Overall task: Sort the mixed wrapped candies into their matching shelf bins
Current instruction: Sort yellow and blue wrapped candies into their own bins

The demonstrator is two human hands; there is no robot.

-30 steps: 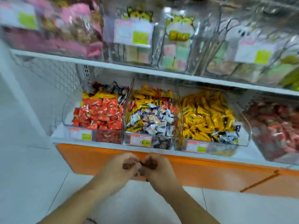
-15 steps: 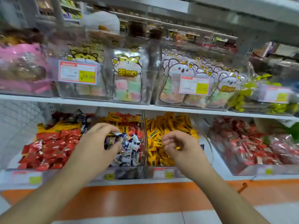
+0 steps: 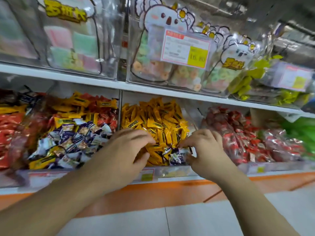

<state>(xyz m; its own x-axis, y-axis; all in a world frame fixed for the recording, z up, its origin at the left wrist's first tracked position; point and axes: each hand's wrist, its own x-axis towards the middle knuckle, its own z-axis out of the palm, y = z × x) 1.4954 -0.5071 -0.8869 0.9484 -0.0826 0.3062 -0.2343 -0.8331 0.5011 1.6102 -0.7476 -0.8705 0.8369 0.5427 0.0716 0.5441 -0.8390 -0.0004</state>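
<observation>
- Presently both hands reach into the clear plastic shelf bin of yellow wrapped candies (image 3: 158, 121), third along the lower shelf, where a small cluster of stray purple-and-white wrapped candies (image 3: 176, 156) lies at the near front edge.
- Right hand (image 3: 204, 150): its fingers are curled down and its fingertips (image 3: 185, 144) touch the far right edge of the stray cluster. Its grip looks narrow, but whether a wrapper is actually pinched cannot be told.
- Left hand (image 3: 129, 150): it hovers over the near left part of the yellow pile, fingers loosely bent and spread, holding nothing visible.
- The deciding relation: the strays sit between the two hands, just left of and below the right fingertips, so the right hand is nearer.
- Their likely home, judged by matching wrappers, is the neighbouring clear bin of mixed purple-and-white, yellow and red candies (image 3: 76, 138), to the left, on the left hand's side.
- The strays' long axes cannot be made out through the blur.
</observation>
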